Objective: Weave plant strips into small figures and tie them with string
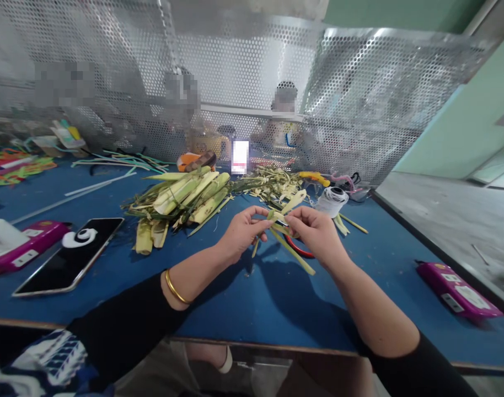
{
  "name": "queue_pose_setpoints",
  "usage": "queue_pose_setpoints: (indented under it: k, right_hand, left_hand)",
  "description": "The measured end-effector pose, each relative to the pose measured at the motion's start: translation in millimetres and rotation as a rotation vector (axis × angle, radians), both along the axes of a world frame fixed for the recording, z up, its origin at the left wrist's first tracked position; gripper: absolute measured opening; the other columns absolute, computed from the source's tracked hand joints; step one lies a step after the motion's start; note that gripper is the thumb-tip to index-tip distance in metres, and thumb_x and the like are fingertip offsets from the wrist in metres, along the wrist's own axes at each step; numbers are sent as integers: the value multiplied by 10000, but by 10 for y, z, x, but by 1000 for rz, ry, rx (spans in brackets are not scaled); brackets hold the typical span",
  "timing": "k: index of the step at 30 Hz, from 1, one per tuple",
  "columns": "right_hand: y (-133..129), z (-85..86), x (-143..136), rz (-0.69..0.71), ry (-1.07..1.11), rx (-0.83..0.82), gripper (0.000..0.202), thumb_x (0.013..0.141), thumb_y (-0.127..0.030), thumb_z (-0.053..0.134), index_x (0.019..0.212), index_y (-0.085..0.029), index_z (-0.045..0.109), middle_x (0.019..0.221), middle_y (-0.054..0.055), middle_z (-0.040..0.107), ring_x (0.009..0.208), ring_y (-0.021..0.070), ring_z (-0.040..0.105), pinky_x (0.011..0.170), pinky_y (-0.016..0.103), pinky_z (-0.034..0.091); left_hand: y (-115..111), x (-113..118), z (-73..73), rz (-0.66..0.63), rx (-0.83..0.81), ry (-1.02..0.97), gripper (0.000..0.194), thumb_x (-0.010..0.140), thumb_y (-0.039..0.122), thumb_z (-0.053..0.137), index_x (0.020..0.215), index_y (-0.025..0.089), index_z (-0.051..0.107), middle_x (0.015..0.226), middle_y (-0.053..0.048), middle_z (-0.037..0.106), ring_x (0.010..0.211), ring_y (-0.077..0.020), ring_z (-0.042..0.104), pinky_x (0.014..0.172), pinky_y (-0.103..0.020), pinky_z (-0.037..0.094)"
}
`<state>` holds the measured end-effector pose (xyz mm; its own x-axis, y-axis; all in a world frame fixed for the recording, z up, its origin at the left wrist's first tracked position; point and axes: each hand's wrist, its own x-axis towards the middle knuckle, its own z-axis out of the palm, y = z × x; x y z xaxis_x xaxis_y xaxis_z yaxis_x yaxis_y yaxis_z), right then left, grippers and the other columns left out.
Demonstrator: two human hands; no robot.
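Near the middle of the blue table, my left hand (247, 232) pinches a bundle of pale green husk strips (295, 255). My right hand (312, 227) is closed at the right side of the same bundle, by a small dark, shiny piece whose kind I cannot make out. One long strip hangs down to the right below my hands, and a wider pale piece sticks up between them. A red ring-shaped object (300, 249) lies on the table just under my right hand, partly hidden.
A husk pile (186, 193) lies left of centre, with thin scraps (272, 182) behind my hands. A white string spool (331, 202) stands to the right. A phone (70, 264) and purple packs (459, 289) lie nearer. A perforated metal screen (244, 66) stands behind.
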<state>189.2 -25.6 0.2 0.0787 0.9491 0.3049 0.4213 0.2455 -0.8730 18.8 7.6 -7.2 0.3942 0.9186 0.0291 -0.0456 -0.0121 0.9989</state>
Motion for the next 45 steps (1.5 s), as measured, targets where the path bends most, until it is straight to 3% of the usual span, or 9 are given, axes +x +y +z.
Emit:
queue_pose_setpoints:
  k: [9, 16, 23, 31, 38, 45]
  right_hand:
    - [19, -20, 26, -7, -63, -24, 187, 768, -340, 580, 648, -197, 562, 570, -14, 592, 537, 126, 495, 568, 265, 399]
    - [19, -15, -2, 29, -51, -53, 206, 762, -355, 593, 633, -199, 560, 537, -28, 564, 496, 109, 446, 518, 252, 346]
    - [-5, 35, -18, 23, 96, -32, 209, 738, -376, 623, 656, -190, 577, 505, -45, 518, 473, 97, 414, 484, 245, 300]
    - [-17, 65, -33, 47, 182, -96, 240, 698, -409, 658, 668, -179, 598, 494, -48, 511, 443, 74, 356, 446, 235, 244]
    - [-33, 109, -45, 38, 241, -127, 247, 671, -418, 669, 644, -184, 597, 477, -51, 503, 411, 65, 313, 418, 237, 214]
    - [-12, 74, -44, -9, 202, -124, 235, 667, -396, 665, 620, -183, 579, 474, -49, 510, 414, 61, 315, 422, 230, 205]
  left_hand:
    - [-33, 13, 16, -17, 24, 18, 239, 753, 275, 660, 953, 166, 589, 539, 58, 542, 462, -70, 477, 446, -181, 270]
    - [-48, 18, 30, -20, 61, 21, 240, 740, 238, 665, 944, 161, 563, 534, 72, 547, 458, -73, 491, 483, -193, 349]
    - [-33, 6, 10, -10, 106, 11, 243, 767, 286, 659, 932, 193, 506, 504, 76, 538, 419, -69, 475, 440, -179, 284]
    - [-24, 10, 2, -56, 46, -20, 226, 771, 300, 649, 955, 184, 586, 578, 53, 536, 474, -66, 479, 448, -176, 285]
    - [-12, 14, -13, -19, 20, -41, 224, 731, 309, 677, 904, 180, 616, 601, 42, 555, 474, -63, 475, 449, -184, 283]
    - [-20, 22, 0, -13, 23, -60, 238, 726, 294, 687, 867, 201, 520, 573, 56, 574, 438, -62, 472, 427, -179, 276]
